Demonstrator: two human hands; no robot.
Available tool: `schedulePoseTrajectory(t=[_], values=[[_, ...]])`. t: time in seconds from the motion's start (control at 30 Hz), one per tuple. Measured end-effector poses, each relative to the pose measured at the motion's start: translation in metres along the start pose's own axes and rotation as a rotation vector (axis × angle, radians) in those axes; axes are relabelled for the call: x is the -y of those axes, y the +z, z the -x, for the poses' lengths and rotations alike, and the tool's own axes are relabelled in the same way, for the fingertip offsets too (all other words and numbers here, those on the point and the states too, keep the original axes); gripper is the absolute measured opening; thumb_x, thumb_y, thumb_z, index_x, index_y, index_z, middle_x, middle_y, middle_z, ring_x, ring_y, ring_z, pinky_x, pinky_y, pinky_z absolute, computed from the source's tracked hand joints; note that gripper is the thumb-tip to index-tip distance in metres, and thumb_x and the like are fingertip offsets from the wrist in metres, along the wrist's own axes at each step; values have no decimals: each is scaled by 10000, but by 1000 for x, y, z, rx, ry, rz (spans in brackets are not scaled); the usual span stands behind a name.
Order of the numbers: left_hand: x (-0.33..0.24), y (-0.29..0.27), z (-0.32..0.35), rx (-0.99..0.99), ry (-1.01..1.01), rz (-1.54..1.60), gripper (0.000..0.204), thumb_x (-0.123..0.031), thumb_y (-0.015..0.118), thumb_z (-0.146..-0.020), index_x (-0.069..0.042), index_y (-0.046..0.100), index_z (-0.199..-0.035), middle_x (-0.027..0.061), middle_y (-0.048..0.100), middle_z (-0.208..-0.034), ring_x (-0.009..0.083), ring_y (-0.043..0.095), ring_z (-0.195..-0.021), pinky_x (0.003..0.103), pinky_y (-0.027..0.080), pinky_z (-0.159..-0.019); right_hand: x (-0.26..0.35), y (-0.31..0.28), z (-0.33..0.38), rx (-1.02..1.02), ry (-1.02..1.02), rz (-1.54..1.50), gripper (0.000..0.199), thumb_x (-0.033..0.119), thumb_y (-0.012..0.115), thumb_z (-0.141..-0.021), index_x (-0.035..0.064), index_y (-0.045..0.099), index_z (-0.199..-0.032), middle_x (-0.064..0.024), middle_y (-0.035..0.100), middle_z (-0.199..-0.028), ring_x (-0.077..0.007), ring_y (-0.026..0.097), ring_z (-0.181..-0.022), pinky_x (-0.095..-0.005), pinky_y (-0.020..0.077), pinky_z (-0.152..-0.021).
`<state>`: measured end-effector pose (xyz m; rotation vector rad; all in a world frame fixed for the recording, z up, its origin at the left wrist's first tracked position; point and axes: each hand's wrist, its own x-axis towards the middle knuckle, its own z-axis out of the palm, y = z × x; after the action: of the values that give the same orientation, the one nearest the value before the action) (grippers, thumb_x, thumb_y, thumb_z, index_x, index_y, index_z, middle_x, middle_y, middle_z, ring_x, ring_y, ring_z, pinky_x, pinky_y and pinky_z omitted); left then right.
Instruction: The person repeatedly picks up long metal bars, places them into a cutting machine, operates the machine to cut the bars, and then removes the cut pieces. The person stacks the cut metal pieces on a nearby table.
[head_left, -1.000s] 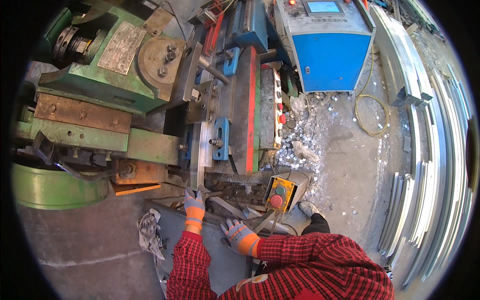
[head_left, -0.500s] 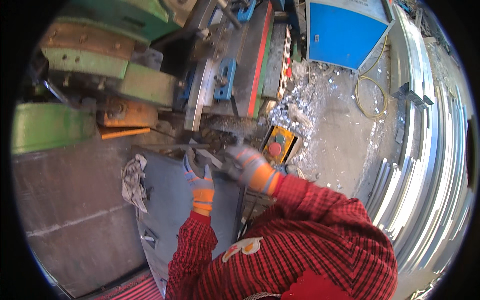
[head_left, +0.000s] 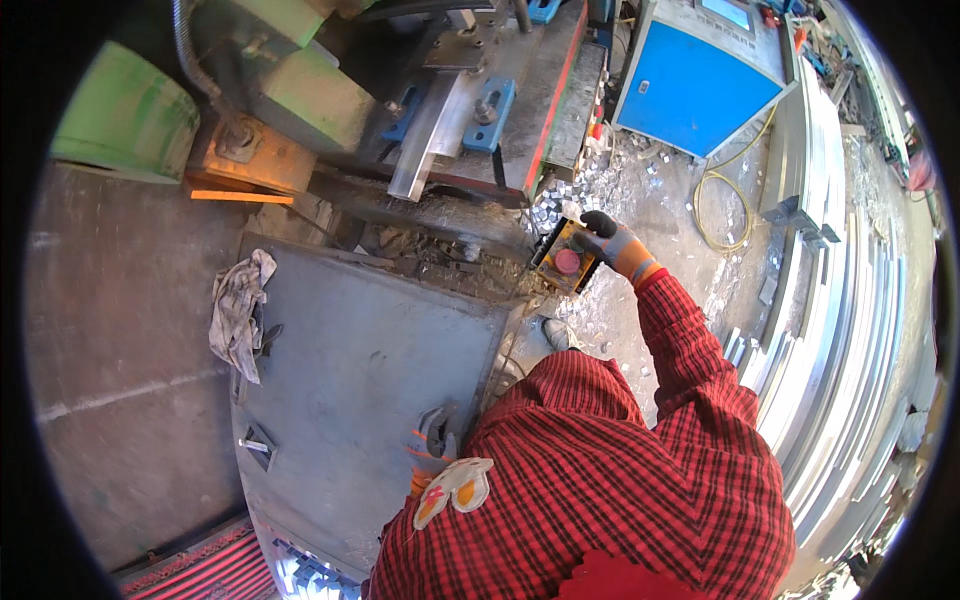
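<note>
My right hand (head_left: 622,246), in a grey and orange glove with dark fingertips, is at the yellow push-button box (head_left: 552,262). Its fingers curl over the box's far end, and the thumb lies on the top beside a red button (head_left: 567,262). Close to my body, my left hand (head_left: 430,452) is above the grey metal table (head_left: 370,350). Its fingers are bent but apart, with nothing visible between them; my shirt covers part of the glove. Ahead, a silver metal profile (head_left: 425,160) lies between blue clamps (head_left: 489,116) on the machine bed and juts out toward me.
A crumpled rag (head_left: 238,310) hangs at the table's left edge. Green machine parts (head_left: 125,115) stand at the far left. A blue cabinet (head_left: 690,85) is at the back right. Metal scraps (head_left: 560,205), a yellow hose (head_left: 745,235) and long metal bars (head_left: 830,380) lie on the floor.
My right hand has moved right onto the button box. My left hand has drawn back toward my body. The light strip that was between my hands no longer shows there.
</note>
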<state>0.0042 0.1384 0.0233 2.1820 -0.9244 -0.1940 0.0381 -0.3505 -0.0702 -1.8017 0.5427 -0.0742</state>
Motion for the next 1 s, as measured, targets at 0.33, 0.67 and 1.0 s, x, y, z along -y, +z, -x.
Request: schedulePoseTrajectory(t=[0.33,0.67,1.0], values=[[44,37,17,144,-81,343,421,-152,743,-846,-53,640,-1241,179,655,-1149,330,682,-916,404,572,-737,-11,5,-31,213,174,195,447,253,830,-800,11,656,-1133,-80,700,-1010,-170,627,-936,-330,521,-836],[16,30,-4,142,-109,358,462,-169,730,-854,-63,618,-1290,174,634,-1225,298,673,-1027,384,577,-837,75,83,17,-412,-238,-48,244,181,684,-899,92,673,-1125,-136,684,-1073,-307,656,-990,-408,519,-863],[3,16,-12,102,-71,229,426,-187,714,-859,-64,642,-1260,153,677,-1144,288,693,-987,391,573,-841,120,175,60,-131,-310,248,277,238,548,-994,36,645,-1158,-208,668,-1119,-392,632,-1056,-423,501,-906]])
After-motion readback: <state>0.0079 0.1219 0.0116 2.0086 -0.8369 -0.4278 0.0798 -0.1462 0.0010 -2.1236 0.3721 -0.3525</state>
